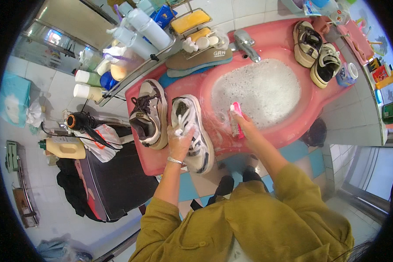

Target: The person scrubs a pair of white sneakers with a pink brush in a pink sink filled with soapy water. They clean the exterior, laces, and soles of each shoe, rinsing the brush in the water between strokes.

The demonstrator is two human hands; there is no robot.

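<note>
My left hand (180,141), with a silver bracelet at the wrist, grips a wet white sneaker (201,147) at its tongue and laces. White foam clings to the shoe and to my fingers. In my right hand (245,126) is a pink scrubbing brush (237,114), held over the front rim of the pink washbasin (306,111). Its pale bristles face left, towards the sneaker and apart from it. Soapy water (265,88) with thick suds fills the bowl. A beige and brown sneaker (148,114) with dark laces stands on the counter left of my left hand.
Two black and white sneakers (308,44) stand on the basin's right side, beside a plastic tub (347,74). Insoles (199,62) lie behind, left of the chrome faucet (247,46). A metal shelf (137,72) with bottles overhangs the left. A hair dryer (82,122) hangs further left.
</note>
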